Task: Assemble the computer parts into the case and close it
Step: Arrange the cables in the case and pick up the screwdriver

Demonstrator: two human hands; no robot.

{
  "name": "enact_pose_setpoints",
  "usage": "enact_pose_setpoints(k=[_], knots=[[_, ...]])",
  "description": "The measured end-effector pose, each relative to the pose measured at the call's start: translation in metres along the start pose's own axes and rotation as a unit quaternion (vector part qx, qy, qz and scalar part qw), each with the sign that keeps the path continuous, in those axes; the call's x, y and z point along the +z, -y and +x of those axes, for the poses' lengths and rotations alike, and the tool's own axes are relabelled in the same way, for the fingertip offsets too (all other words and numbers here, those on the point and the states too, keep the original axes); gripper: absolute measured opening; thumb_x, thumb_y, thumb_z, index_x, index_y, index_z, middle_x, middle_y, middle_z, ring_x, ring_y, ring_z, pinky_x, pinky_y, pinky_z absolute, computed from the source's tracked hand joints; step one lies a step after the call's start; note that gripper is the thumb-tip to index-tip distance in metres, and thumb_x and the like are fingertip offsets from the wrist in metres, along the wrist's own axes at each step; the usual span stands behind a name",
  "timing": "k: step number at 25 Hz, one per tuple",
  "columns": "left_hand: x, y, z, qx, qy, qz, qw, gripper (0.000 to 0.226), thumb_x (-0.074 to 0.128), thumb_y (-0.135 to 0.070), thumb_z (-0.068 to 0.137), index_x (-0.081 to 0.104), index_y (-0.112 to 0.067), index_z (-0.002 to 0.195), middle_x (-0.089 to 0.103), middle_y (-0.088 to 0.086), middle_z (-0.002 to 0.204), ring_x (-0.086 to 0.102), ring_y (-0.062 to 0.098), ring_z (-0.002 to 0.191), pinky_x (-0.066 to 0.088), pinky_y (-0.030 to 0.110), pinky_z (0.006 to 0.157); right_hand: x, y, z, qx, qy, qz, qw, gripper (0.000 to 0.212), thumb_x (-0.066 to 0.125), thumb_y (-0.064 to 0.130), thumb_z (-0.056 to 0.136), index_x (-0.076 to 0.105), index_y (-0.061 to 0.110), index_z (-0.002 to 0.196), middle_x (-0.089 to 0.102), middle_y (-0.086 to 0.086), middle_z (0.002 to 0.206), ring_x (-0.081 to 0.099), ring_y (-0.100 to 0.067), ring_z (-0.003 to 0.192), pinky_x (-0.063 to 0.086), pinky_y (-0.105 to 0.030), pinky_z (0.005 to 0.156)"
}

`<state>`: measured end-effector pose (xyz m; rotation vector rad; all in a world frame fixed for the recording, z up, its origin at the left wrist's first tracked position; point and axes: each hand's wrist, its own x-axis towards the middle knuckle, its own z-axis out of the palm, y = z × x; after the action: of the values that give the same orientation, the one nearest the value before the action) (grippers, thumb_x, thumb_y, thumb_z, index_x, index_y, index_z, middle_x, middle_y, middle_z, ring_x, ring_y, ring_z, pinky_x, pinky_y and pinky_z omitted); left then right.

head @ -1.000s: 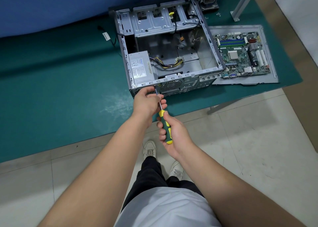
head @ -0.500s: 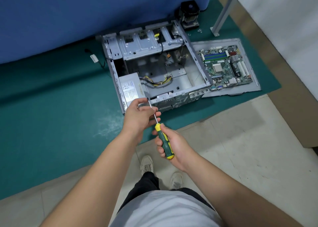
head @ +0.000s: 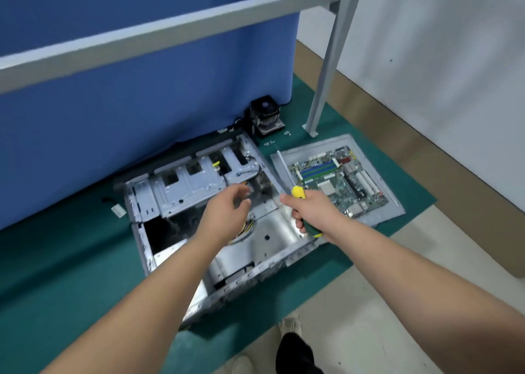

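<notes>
Gripped in the right hand (head: 308, 207) is a screwdriver (head: 301, 195), fingers curled fully round its green-and-yellow handle; the yellow end pokes out above the fist, the green end below. Its shaft is seen as a pale, motion-blurred streak running up and away from the fist, so the tip can't be placed exactly.

Just left of that grip, the left hand (head: 227, 213) is held over the open case (head: 181, 186), fingers loosely curved w/ nothing seen between them; whether anything small is pinched can't be told.

Directly below both hands, the case is laid on its side on a green mat (head: 62, 248), interior exposed: drive bays at the far end, yellow cable ends glimpsed under the left wrist. Immediately right of the gripped handle, the motherboard (head: 341, 179) is laid flat on a grey panel (head: 377, 213), beside the case. Beyond the grip, a cooler w/ fan (head: 265, 115) is stood on the mat, a few small screws (head: 287, 132) scattered near it, a grey metal leg (head: 326, 70) further right. A blue cloth (head: 142, 89) is hung behind.
</notes>
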<state>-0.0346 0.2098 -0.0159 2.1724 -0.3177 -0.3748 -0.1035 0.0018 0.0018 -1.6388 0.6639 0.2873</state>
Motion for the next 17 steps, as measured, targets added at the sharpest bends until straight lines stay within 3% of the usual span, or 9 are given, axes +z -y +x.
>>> enact_pose_setpoints(k=[2, 5, 7, 9, 12, 15, 17], knots=[[0.007, -0.003, 0.041, 0.052, 0.019, 0.095, 0.994, 0.032, 0.058, -0.03, 0.099, 0.061, -0.03, 0.132, 0.06, -0.01, 0.135, 0.054, 0.011, 0.122, 0.042, 0.024, 0.099, -0.03, 0.013, 0.041, 0.006, -0.025, -0.014, 1.0, 0.026, 0.068, 0.032, 0.098, 0.062, 0.011, 0.084, 0.055, -0.004, 0.059, 0.055, -0.018, 0.047, 0.046, -0.029, 0.046], [0.019, -0.009, 0.11, 0.038, 0.073, 0.236, 0.968, 0.048, 0.048, -0.047, 0.102, 0.043, -0.04, 0.149, 0.026, -0.005, 0.165, 0.019, 0.026, 0.153, 0.019, 0.043, 0.124, -0.067, 0.028, 0.111, 0.023, -0.034, -0.04, 0.998, 0.022, 0.066, 0.024, 0.099, 0.063, 0.011, 0.082, 0.063, -0.004, 0.066, 0.057, -0.014, 0.048, 0.046, -0.026, 0.046], [0.027, -0.007, 0.151, 0.001, 0.085, 0.298, 0.951, 0.058, 0.033, -0.065, 0.1, 0.022, -0.051, 0.155, -0.002, -0.013, 0.17, -0.006, 0.025, 0.157, 0.002, 0.053, 0.125, -0.086, 0.032, 0.162, 0.025, -0.043, -0.078, 0.996, 0.012, 0.066, 0.02, 0.098, 0.069, 0.011, 0.091, 0.069, -0.007, 0.08, 0.062, -0.014, 0.055, 0.049, -0.026, 0.049], [0.038, 0.001, 0.175, -0.024, 0.055, 0.318, 0.946, 0.062, 0.019, -0.077, 0.094, 0.011, -0.059, 0.153, -0.017, -0.022, 0.166, -0.021, 0.02, 0.154, -0.003, 0.056, 0.123, -0.099, 0.034, 0.213, 0.018, -0.062, -0.115, 0.991, 0.012, 0.068, 0.02, 0.096, 0.071, 0.01, 0.102, 0.074, -0.01, 0.093, 0.072, -0.024, 0.072, 0.06, -0.034, 0.063], [0.053, 0.01, 0.178, -0.029, -0.043, 0.331, 0.942, 0.055, 0.014, -0.077, 0.093, 0.012, -0.066, 0.147, -0.015, -0.031, 0.163, -0.023, 0.016, 0.153, -0.001, 0.059, 0.118, -0.107, 0.038, 0.282, 0.011, -0.098, -0.15, 0.984, 0.018, 0.072, 0.028, 0.093, 0.074, 0.012, 0.103, 0.075, -0.012, 0.1, 0.073, -0.034, 0.093, 0.06, -0.048, 0.086], [0.06, 0.017, 0.177, -0.012, -0.096, 0.368, 0.925, 0.049, 0.019, -0.072, 0.098, 0.018, -0.066, 0.147, -0.004, -0.03, 0.165, -0.013, 0.015, 0.156, -0.007, 0.058, 0.114, -0.1, 0.039, 0.342, -0.011, -0.132, -0.249, 0.959, 0.016, 0.069, 0.032, 0.091, 0.071, 0.016, 0.089, 0.073, -0.011, 0.096, 0.068, -0.031, 0.089, 0.052, -0.033, 0.072], [0.061, 0.02, 0.179, -0.003, -0.102, 0.385, 0.917, 0.05, 0.021, -0.068, 0.1, 0.022, -0.062, 0.149, 0.001, -0.027, 0.167, -0.011, 0.014, 0.156, -0.01, 0.058, 0.119, -0.089, 0.036, 0.371, -0.024, -0.155, -0.289, 0.944, 0.019, 0.066, 0.031, 0.094, 0.073, 0.014, 0.1, 0.07, -0.014, 0.101, 0.065, -0.033, 0.093, 0.051, -0.033, 0.073]])
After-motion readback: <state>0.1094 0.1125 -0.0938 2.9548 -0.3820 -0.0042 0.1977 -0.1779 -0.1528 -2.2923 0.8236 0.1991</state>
